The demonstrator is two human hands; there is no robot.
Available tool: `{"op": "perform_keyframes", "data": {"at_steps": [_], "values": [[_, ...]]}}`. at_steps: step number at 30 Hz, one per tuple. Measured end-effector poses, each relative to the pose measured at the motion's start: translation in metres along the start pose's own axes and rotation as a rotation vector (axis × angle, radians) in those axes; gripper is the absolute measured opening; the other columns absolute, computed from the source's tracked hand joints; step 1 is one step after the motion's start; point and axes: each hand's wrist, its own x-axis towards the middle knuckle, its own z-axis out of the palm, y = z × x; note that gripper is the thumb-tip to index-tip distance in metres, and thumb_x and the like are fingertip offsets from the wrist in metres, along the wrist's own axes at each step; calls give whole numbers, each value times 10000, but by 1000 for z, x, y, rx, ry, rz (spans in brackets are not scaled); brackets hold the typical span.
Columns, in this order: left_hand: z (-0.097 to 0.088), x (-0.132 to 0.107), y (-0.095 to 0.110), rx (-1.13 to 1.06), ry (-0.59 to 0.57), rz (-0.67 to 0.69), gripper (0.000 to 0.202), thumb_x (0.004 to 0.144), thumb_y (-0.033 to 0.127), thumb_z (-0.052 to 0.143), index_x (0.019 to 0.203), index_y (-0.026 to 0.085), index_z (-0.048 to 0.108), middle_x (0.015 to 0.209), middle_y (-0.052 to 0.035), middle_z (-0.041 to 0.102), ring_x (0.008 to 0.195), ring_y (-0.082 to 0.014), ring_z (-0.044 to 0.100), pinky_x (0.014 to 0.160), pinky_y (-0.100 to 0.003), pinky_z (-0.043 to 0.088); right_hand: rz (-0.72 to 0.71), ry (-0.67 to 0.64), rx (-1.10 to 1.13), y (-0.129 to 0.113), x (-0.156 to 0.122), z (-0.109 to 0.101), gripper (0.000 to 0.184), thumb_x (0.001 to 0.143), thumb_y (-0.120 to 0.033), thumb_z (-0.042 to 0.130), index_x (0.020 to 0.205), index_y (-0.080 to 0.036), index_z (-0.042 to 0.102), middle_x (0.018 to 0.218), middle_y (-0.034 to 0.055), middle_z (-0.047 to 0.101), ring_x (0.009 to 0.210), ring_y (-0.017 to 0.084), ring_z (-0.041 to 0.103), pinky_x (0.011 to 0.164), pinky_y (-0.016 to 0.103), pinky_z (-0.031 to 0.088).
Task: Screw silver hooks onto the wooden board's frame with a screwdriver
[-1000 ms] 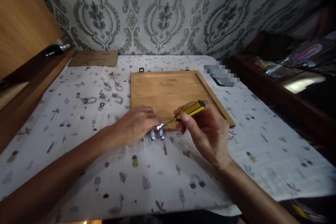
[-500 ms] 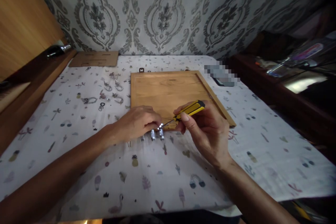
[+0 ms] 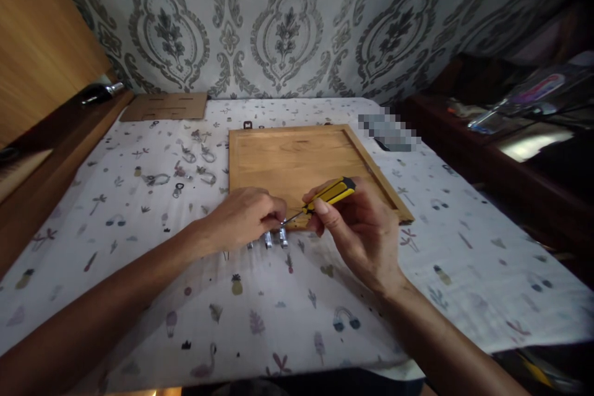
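Note:
My right hand (image 3: 359, 232) is closed round a yellow and black screwdriver (image 3: 330, 195). Its thin shaft slants down to the left, the tip meeting the fingertips of my left hand (image 3: 245, 216). Those fingers are pinched at the near edge of a framed wooden board (image 3: 297, 164); what they hold, if anything, is too small to make out. Shiny metal hooks or clips (image 3: 283, 236) stick out from that near edge, just under my left fingers. A second metal piece (image 3: 268, 239) sits beside the first.
Several keyring-like metal pieces (image 3: 188, 153) lie left of the board. A brown cardboard piece (image 3: 164, 106) rests at the back left, and a pixelated dark flat object (image 3: 390, 133) at the back right. A dark wooden ledge (image 3: 464, 154) runs along the right side.
The whole view has shifted slightly. My hands and the screwdriver keep nearly the same pose at the board's near edge, with the handle turned very little.

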Motion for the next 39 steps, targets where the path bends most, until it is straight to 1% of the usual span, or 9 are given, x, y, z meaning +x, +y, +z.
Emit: {"op": "perform_keyframes", "data": {"at_steps": [5, 11, 15, 22, 24, 28, 33, 39], "values": [[3, -1, 1, -18, 3, -37, 115, 936, 123, 686, 888, 200, 756, 840, -1, 737, 790, -181, 672, 713, -287, 427, -26, 1, 5, 0, 0, -1, 159, 997, -327, 712, 921, -217, 626, 655, -44, 664, 519, 103, 639, 499, 219, 532], [8, -4, -1, -34, 56, -52, 83, 936, 140, 706, 889, 194, 749, 835, -5, 729, 798, -178, 667, 738, -294, 436, -37, -10, 6, 2, 1, 0, 124, 1003, -284, 698, 929, -219, 623, 684, -48, 669, 526, 96, 652, 508, 215, 542], [9, -4, -2, -70, 62, -53, 87, 919, 122, 715, 877, 191, 745, 819, 4, 723, 789, -170, 665, 730, -286, 437, -39, -7, 0, 2, 0, 0, 116, 1000, -279, 702, 932, -224, 626, 686, -50, 671, 532, 98, 653, 512, 216, 542], [11, -3, -6, -143, 76, -22, 114, 906, 100, 714, 835, 184, 743, 772, 19, 714, 711, -140, 646, 686, -265, 428, -40, -5, 0, 5, -1, 0, 125, 1003, -296, 699, 931, -226, 624, 683, -52, 664, 523, 103, 650, 503, 221, 538], [10, -2, -5, -143, 77, -2, 114, 901, 101, 717, 827, 184, 744, 768, 18, 719, 710, -141, 647, 687, -266, 429, -44, -9, -5, 5, -1, -1, 123, 1003, -290, 699, 933, -226, 622, 694, -50, 669, 533, 103, 656, 506, 220, 541], [8, 0, -4, -137, 42, 7, 132, 893, 87, 710, 805, 179, 746, 761, 17, 725, 699, -138, 636, 672, -266, 409, -50, -12, -13, 4, -1, -1, 126, 1001, -289, 703, 931, -225, 620, 695, -49, 676, 536, 102, 663, 508, 214, 543], [6, 0, -3, -136, 34, 23, 151, 896, 72, 693, 831, 188, 764, 813, 10, 748, 767, -152, 663, 701, -270, 423, -52, -16, 5, 3, -1, -1, 118, 999, -286, 704, 931, -218, 636, 720, -37, 681, 540, 103, 664, 515, 222, 548], [-6, -8, 1, -146, 41, 45, 156, 936, 96, 693, 854, 191, 786, 848, 1, 754, 802, -158, 687, 731, -264, 451, -50, -14, 10, 3, -1, -2, 103, 999, -266, 697, 931, -219, 636, 710, -39, 677, 543, 105, 662, 511, 223, 544]]}}
